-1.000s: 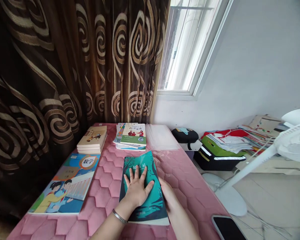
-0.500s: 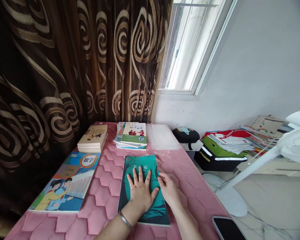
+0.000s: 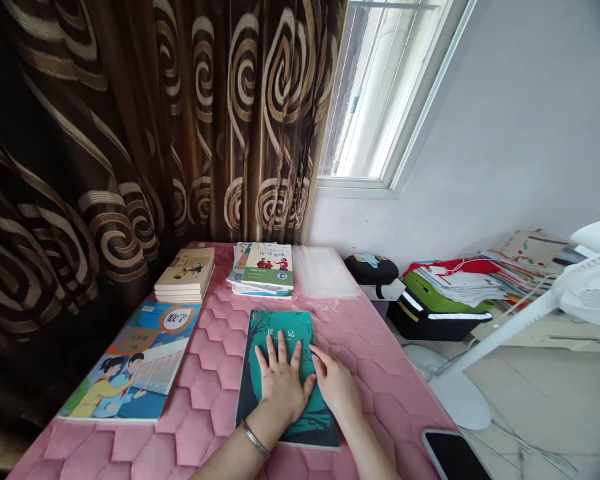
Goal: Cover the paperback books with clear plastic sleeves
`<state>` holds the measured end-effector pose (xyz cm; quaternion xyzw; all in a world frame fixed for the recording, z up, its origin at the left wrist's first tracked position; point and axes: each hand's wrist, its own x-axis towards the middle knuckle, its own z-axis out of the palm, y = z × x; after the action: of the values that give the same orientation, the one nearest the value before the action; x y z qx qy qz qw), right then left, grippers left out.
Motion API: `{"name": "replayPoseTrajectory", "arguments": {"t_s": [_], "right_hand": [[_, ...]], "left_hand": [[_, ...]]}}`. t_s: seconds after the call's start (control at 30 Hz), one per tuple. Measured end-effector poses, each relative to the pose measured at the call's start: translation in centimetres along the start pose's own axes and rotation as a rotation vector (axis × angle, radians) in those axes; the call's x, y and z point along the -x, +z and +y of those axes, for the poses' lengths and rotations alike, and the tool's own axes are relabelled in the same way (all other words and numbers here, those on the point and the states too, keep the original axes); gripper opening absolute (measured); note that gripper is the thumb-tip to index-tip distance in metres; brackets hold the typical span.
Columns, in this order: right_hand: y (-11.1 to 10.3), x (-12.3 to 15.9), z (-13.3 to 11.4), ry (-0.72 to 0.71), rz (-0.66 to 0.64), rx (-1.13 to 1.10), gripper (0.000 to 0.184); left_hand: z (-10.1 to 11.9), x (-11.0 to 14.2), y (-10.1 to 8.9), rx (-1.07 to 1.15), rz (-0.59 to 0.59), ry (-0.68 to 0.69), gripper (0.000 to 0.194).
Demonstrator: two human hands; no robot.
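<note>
A teal paperback book (image 3: 314,408) with dark tree shapes and white Chinese characters lies closed on the pink quilted cover (image 3: 215,373). My left hand (image 3: 283,387), with a silver bangle at the wrist, lies flat on the middle of the book, fingers spread. My right hand (image 3: 336,385) rests at the book's right edge, its fingertips on the cover and its fingers loosely stretched. Left of the book lies a blue maths textbook (image 3: 135,363). Behind that stands a stack of tan books (image 3: 184,275).
Farther back are a pile of thin books (image 3: 265,270) and a stack of clear plastic sleeves (image 3: 325,273). A phone (image 3: 455,453) lies at the near right edge. Beyond it stand a white fan (image 3: 505,327) and a black-and-green box (image 3: 435,307). A patterned curtain (image 3: 220,120) hangs along the left.
The book's cover, raised at its upper right one second ago, now lies flat. My right hand has moved from beside the right edge up onto it. My left hand has stayed on the cover.
</note>
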<state>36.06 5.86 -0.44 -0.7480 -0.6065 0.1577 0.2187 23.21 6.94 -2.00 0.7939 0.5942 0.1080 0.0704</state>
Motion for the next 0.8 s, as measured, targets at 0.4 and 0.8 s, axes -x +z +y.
{"name": "replayPoseTrajectory", "arguments": {"t_s": [0.4,0.8], "right_hand": [[0.1,0.6,-0.5,-0.016,-0.043,0.237,0.044],[0.0,0.6,-0.6,-0.057,-0.051,0.314,0.045]], "left_hand": [[-3.2,1.5,-2.3,0.046,-0.021,0.052,0.060],[-7.5,1.7,-4.0,0.109,0.126,-0.233,0.042]]}}
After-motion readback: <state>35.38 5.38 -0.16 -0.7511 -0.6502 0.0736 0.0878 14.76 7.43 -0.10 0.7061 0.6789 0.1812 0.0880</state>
